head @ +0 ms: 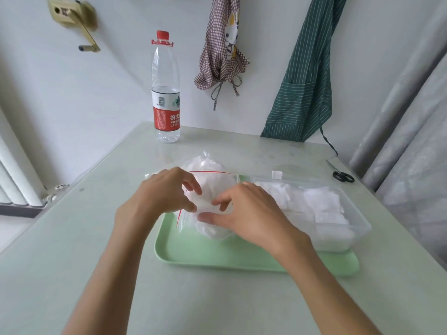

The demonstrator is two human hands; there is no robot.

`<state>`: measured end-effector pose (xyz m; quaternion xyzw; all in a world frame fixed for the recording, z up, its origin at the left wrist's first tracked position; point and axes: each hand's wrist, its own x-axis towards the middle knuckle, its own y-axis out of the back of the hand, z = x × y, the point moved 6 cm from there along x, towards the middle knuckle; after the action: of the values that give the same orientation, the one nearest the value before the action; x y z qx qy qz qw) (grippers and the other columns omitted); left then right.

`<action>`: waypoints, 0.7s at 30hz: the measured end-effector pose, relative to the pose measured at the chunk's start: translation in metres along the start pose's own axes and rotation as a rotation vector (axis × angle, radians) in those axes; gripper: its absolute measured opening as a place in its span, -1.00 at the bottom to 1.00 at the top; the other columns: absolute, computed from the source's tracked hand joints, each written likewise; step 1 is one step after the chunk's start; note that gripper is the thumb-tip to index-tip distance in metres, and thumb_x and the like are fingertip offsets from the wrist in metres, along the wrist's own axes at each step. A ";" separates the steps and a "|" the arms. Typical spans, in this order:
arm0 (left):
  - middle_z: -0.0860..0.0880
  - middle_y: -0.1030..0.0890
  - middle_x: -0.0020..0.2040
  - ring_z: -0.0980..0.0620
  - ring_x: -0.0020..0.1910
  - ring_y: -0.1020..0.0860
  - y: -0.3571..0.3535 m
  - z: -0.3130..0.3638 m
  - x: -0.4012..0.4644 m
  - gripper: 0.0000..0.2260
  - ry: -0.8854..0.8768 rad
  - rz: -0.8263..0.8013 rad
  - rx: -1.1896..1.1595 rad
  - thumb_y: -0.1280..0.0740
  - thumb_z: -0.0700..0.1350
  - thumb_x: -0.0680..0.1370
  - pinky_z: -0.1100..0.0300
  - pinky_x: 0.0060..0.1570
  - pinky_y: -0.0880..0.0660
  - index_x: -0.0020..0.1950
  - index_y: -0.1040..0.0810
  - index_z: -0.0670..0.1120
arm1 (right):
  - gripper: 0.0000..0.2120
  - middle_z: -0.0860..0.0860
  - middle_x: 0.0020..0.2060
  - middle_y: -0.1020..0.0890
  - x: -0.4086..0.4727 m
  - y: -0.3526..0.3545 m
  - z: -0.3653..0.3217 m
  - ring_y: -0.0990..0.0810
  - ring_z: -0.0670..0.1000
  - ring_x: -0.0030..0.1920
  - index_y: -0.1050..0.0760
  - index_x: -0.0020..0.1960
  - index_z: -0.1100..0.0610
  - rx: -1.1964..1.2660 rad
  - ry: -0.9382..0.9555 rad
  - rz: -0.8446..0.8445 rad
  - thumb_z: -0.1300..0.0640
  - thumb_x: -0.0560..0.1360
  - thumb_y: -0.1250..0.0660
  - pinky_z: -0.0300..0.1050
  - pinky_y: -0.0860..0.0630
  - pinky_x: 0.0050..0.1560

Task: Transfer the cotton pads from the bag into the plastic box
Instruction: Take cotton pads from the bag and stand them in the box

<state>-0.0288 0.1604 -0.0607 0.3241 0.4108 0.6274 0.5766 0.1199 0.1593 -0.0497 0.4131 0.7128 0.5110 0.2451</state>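
- Head view: pale green bench [72,238] against a white wall; a checked apron [223,52] and a striped green apron [307,81] hang behind it.
- Water bottle [166,93] stands upright at the bench's far edge; black scissors [343,176] lie at far right.
- Green tray [193,252] on the bench carries the bag [212,180] on its left part and the box [338,213] on its right, just beside each other.
- Bag: clear, red zip line, white pads [208,165] inside.
- Box: clear plastic, already holding more white pads.
- Left hand [167,192]: fingers curled, pinching the bag's plastic.
- Right hand [246,211]: fingers curled onto the bag, pinching it opposite the left.
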 end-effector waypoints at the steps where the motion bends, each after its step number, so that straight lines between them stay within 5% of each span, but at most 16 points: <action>1: 0.18 -0.56 -0.01 0.13 0.01 -0.53 -0.002 0.000 0.001 -0.74 -0.025 -0.024 0.021 -0.52 -0.08 0.35 0.19 0.00 -0.41 -0.06 -0.56 0.19 | -0.49 -0.11 0.02 -0.63 0.003 -0.006 0.000 -0.46 -0.04 0.17 -0.57 0.18 -0.03 -0.025 0.001 0.000 -0.31 0.36 -0.36 -0.19 -0.28 -0.04; 4: 0.17 -0.59 -0.01 0.18 -0.05 -0.57 0.000 -0.003 0.004 -0.71 -0.073 -0.049 -0.016 -0.51 -0.17 0.35 0.28 -0.13 -0.42 -0.03 -0.57 0.11 | -0.60 -0.06 0.01 -0.64 0.011 -0.022 0.001 -0.44 0.00 0.17 -0.56 0.16 0.00 -0.042 0.001 -0.007 -0.21 0.43 -0.36 -0.16 -0.28 -0.03; 8: 0.17 -0.60 0.00 0.21 -0.06 -0.58 0.002 -0.007 0.005 -0.70 -0.116 -0.059 -0.051 -0.51 -0.20 0.35 0.15 0.02 -0.50 -0.07 -0.55 0.14 | -0.76 0.07 -0.21 -0.64 0.016 -0.023 0.013 -0.53 0.18 -0.10 -0.59 -0.16 0.15 -0.067 -0.013 0.117 0.02 0.51 -0.26 -0.06 -0.50 -0.17; 15: 0.22 -0.55 0.00 0.20 -0.01 -0.52 0.005 -0.003 0.002 -0.72 -0.140 -0.096 0.022 -0.49 -0.06 0.40 0.14 0.05 -0.46 -0.02 -0.53 0.25 | -0.80 0.03 -0.21 -0.65 0.008 -0.014 0.020 -0.54 0.12 -0.14 -0.57 -0.13 0.14 0.031 0.039 0.261 0.07 0.52 -0.24 -0.01 -0.49 -0.16; 21: 0.23 -0.50 -0.03 0.24 -0.06 -0.46 0.010 0.020 -0.001 -0.63 -0.233 0.006 -0.083 -0.45 0.21 0.33 0.32 -0.08 -0.38 0.09 -0.47 0.27 | -0.86 -0.03 -0.29 -0.68 0.006 0.010 0.033 -0.61 -0.06 -0.25 -0.65 -0.13 0.08 0.501 -0.001 0.255 0.17 0.49 -0.30 -0.14 -0.51 -0.16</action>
<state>-0.0159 0.1622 -0.0427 0.3718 0.3140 0.6036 0.6315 0.1454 0.1835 -0.0521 0.5475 0.7590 0.3456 0.0693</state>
